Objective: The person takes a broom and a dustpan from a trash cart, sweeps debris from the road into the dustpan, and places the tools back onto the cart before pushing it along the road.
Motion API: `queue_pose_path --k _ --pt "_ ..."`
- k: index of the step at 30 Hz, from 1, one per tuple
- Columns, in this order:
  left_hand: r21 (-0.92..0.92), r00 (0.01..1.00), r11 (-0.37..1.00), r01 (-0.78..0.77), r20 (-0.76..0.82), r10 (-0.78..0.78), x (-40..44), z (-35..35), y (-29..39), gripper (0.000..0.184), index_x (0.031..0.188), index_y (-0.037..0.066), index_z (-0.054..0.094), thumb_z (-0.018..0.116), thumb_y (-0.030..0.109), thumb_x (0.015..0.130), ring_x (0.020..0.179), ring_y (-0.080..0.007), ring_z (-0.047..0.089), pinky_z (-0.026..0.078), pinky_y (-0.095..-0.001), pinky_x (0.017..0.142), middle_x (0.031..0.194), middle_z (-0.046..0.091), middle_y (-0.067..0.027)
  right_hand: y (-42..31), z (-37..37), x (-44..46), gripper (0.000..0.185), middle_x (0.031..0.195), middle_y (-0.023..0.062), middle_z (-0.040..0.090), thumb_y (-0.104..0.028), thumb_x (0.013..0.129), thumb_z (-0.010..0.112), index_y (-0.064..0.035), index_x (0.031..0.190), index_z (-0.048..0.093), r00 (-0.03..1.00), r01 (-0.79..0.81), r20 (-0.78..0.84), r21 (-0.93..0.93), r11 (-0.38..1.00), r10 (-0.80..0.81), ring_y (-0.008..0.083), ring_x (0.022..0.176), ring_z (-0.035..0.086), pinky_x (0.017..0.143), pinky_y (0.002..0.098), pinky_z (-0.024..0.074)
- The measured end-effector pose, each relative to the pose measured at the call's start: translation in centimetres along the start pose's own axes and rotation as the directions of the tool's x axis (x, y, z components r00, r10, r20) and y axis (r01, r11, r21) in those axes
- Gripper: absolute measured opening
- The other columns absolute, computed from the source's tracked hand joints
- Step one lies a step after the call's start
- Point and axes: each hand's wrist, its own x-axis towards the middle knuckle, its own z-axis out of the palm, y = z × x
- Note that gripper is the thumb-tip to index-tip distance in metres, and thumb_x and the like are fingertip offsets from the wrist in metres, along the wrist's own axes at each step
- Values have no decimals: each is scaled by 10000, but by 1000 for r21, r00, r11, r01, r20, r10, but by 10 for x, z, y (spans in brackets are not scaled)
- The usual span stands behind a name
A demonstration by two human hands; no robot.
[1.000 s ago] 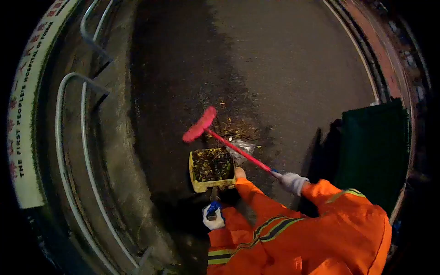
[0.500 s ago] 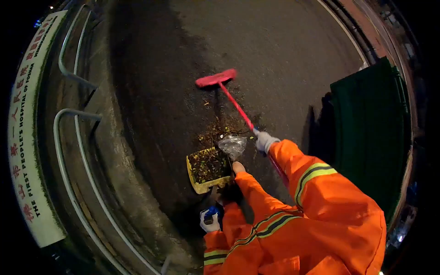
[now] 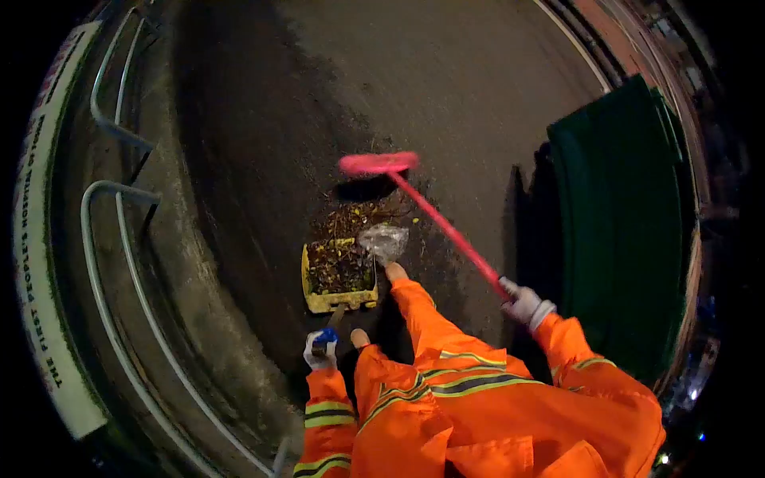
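In the head view, my right hand [image 3: 526,306], in a pale glove, is wrapped around the pole of a red broom [image 3: 450,233]. The broom's red head [image 3: 378,164] appears slightly raised above the road, with a dark shadow below it. My left hand [image 3: 319,353], gloved too, grips the blue-topped handle of a yellow dustpan [image 3: 341,302]. Leaves and dirt [image 3: 339,267] fill the pan. More leaf litter [image 3: 355,217] lies just past its open front edge. A clear plastic bag [image 3: 386,241] lies against the pan's right front corner, close to my foot.
Metal railings [image 3: 106,263] and a raised kerb [image 3: 195,271] run along the left, beside a long white sign [image 3: 48,279]. On the right stands a large dark green bin or panel [image 3: 625,231]. Dark asphalt [image 3: 462,88] stretches ahead.
My right hand has drawn back and to the right with the broom, bringing its head nearer the dustpan. The camera view has shifted. My left hand still holds the dustpan handle.
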Motion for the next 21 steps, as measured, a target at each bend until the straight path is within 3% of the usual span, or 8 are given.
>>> queue_pose_path --k 2,3,4,5,11,14,17,21 --pt "246 999 969 14 30 -22 -7 -11 3 134 816 3 624 676 26 694 753 -148 605 498 -285 725 795 631 -36 99 2 1 622 852 102 625 -127 773 649 -207 1357 450 978 68 -185 -137 988 -93 215 731 603 697 333 481" --pt "369 996 925 -90 49 77 -9 -8 13 131 817 -2 624 674 25 700 755 -143 606 496 -279 729 794 636 -37 39 -31 -26 615 909 112 639 -110 788 633 -218 1363 442 952 -294 -101 -34 955 290 235 773 622 712 348 478" --pt "244 998 968 -53 58 40 -15 -15 -1 132 836 14 633 664 7 708 773 -127 609 488 -277 739 817 646 -41 38 -36 -45 618 945 144 645 -78 797 587 -238 1372 427 964 -242 -148 -136 961 221 264 803 641 718 359 478" --pt "10 999 999 36 29 -36 -20 -16 -14 151 856 29 640 647 -15 711 774 -118 605 481 -278 747 819 647 -42 -46 -56 -80 626 922 135 642 -73 804 575 -254 1381 414 810 -586 -93 -115 802 579 253 809 637 723 362 475" --pt "420 997 907 -30 76 -3 -23 -19 -8 198 858 48 643 705 9 673 742 -187 622 481 -300 709 814 639 -65 29 34 -180 359 974 135 651 -353 877 575 -240 1218 572 758 -650 -250 -215 729 602 314 933 613 802 403 480" --pt "456 993 889 -39 121 -18 -23 -13 10 214 850 44 618 686 -28 660 752 -213 624 482 -306 721 815 631 -85 21 91 -199 610 1008 178 646 -91 763 612 -253 1335 476 885 -464 -95 -265 845 456 312 927 636 792 369 479" --pt "354 980 933 -69 199 -3 -32 -17 -4 243 869 42 613 670 -66 658 794 -230 615 475 -322 757 842 599 -89 16 152 -197 604 950 200 651 -121 776 617 -255 1345 461 935 -348 35 -83 934 352 299 848 647 753 356 481" --pt "443 975 893 -83 223 -20 -28 -21 0 237 867 37 610 644 -68 657 812 -236 608 469 -313 768 855 596 -90 -59 124 -170 588 919 211 641 -215 798 581 -290 1361 428 937 -313 66 -282 907 344 351 849 627 768 404 479"
